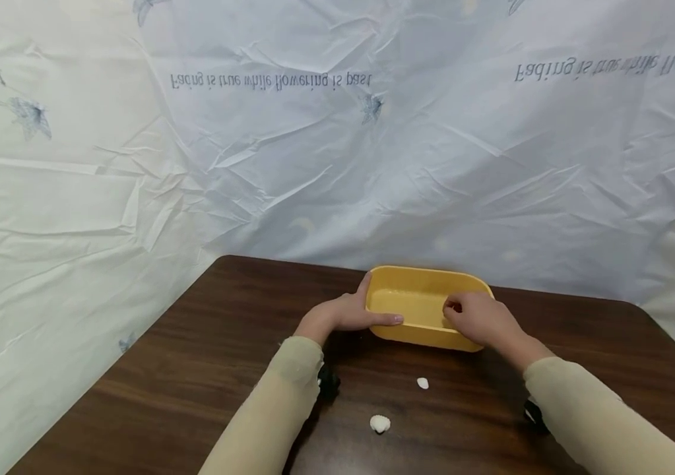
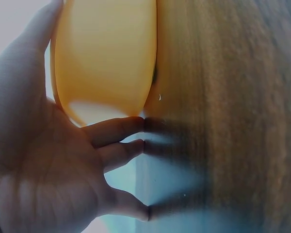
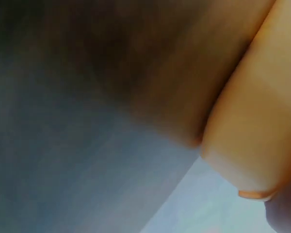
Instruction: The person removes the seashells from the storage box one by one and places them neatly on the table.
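Note:
A yellow rectangular bin (image 1: 411,303) with rounded corners stands upright near the table's far edge. Around its left end is my left hand (image 1: 353,311), the thumb along the front rim. In the left wrist view, several spread, fairly straight fingers (image 2: 115,131) reach past the bin's end to the tabletop. My right hand (image 1: 480,318) reaches over the front rim at the right, fingers curled and thumb near the index finger inside the bin. Whether anything sits between those fingertips is hidden. Two white seashells, a ridged one (image 1: 380,423) and a smaller one (image 1: 423,383), lie in front of the bin.
The dark wood-grain table (image 1: 242,330) extends to both sides of the bin. Behind it hangs a wrinkled pale sheet (image 1: 313,171) with printed lettering and starfish. A dark wrist device (image 1: 328,382) is at the left forearm; another (image 1: 533,412) is at the right.

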Action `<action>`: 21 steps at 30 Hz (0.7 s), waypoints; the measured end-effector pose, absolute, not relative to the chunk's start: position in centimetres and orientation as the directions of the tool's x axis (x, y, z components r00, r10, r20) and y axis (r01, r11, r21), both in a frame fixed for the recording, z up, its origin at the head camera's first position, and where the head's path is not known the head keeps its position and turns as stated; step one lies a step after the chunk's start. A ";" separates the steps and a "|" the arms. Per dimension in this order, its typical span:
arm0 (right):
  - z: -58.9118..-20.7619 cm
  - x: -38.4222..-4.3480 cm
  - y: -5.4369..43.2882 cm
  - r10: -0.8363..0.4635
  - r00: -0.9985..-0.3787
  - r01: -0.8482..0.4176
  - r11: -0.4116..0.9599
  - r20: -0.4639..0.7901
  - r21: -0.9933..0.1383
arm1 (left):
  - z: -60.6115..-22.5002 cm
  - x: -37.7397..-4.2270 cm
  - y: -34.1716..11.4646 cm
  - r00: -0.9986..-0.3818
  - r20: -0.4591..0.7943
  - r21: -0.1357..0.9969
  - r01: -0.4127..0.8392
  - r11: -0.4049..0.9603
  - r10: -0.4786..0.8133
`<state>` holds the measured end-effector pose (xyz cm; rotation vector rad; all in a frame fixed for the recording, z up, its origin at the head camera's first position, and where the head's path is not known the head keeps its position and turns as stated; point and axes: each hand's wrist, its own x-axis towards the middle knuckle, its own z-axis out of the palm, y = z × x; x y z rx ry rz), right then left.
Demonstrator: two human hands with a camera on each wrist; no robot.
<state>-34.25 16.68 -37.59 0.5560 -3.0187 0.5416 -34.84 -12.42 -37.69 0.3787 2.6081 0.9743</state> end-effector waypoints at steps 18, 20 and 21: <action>-35.9 -31.8 19.1 -0.312 -0.936 -0.352 0.825 0.162 -0.443 | -36.4 -34.0 -10.7 -0.899 -0.222 0.651 0.151 0.743 0.377; -35.6 -31.8 19.1 -0.314 -0.939 -0.340 0.806 0.138 -0.484 | -36.7 -34.0 -10.8 -0.897 -0.222 0.657 0.152 0.739 0.382; -35.3 -31.7 19.2 -0.319 -0.940 -0.337 0.797 0.123 -0.502 | -36.9 -34.0 -10.8 -0.896 -0.225 0.660 0.150 0.737 0.384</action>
